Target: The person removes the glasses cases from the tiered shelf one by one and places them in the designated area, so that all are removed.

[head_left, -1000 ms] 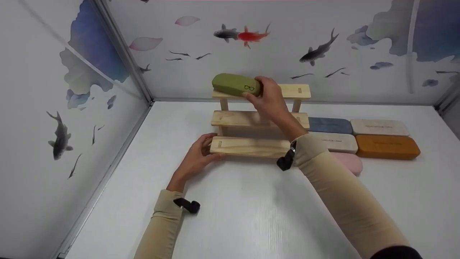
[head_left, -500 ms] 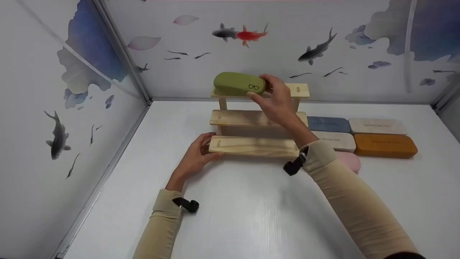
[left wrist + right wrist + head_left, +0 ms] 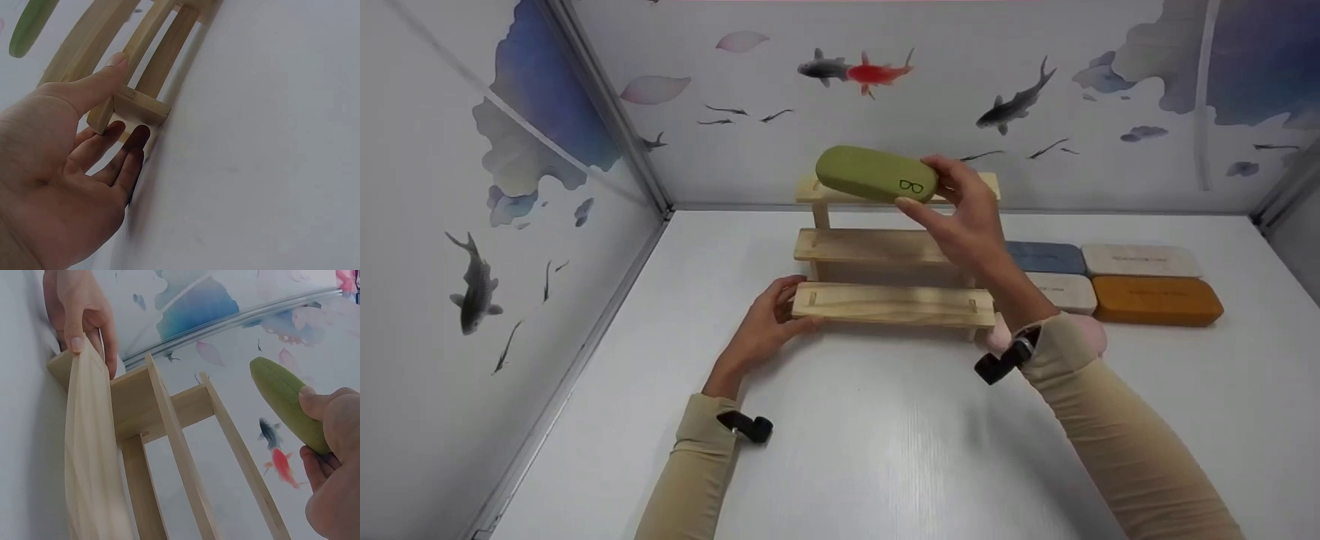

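My right hand holds a green glasses case by its right end, thumb in front and fingers behind. A small glasses print marks the case. It is tilted, left end higher, and in the right wrist view the case hangs apart from the top shelf. Below it stands a three-tier wooden rack. My left hand grips the left end of the rack's lowest board; in the left wrist view the thumb lies on the board and the fingers curl by its end.
Right of the rack lie a blue case, a pale case, an orange case, a white case and a pink case partly behind my right forearm. A fish-patterned wall rises close behind the rack.
My right hand has lifted the green glasses case off the top shelf and moved it to the right, tilting it. My left hand has stayed on the rack.
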Demonstrator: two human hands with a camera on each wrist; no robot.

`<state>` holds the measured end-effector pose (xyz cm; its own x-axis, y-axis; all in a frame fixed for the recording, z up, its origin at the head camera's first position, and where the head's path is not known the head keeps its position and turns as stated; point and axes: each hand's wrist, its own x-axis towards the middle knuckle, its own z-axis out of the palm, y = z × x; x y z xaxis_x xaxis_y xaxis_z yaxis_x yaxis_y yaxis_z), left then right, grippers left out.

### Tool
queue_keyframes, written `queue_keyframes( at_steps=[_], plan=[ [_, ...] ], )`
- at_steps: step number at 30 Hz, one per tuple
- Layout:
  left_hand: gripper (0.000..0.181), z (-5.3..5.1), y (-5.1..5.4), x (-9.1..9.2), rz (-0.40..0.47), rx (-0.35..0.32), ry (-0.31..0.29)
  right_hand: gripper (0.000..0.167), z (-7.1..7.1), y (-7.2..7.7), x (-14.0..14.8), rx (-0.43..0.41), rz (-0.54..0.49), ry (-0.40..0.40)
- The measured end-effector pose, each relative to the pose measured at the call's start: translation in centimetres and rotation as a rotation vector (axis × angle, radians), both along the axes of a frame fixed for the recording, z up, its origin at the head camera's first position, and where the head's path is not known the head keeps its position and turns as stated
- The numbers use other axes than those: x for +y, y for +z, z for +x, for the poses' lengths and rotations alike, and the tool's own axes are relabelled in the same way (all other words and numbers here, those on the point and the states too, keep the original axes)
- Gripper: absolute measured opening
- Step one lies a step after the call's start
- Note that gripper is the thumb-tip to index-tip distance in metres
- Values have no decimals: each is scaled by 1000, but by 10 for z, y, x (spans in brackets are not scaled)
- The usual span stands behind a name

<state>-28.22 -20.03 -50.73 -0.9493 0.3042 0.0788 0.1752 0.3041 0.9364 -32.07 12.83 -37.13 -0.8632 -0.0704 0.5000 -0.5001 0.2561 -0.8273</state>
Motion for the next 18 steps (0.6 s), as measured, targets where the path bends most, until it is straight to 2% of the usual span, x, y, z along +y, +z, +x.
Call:
queue_keyframes(
  at_steps=[8,14,18],
  plan=[
    [84,0,0,0,6,-9,1,64,17,-6,15,-1,-51,25],
    [85,1,1,0,0,-18,4,64,24,-13,30,-3,-103,58],
    [84,1,1,0,4,-27,8,63,28,-20,39,1,-101,84]
  ],
)
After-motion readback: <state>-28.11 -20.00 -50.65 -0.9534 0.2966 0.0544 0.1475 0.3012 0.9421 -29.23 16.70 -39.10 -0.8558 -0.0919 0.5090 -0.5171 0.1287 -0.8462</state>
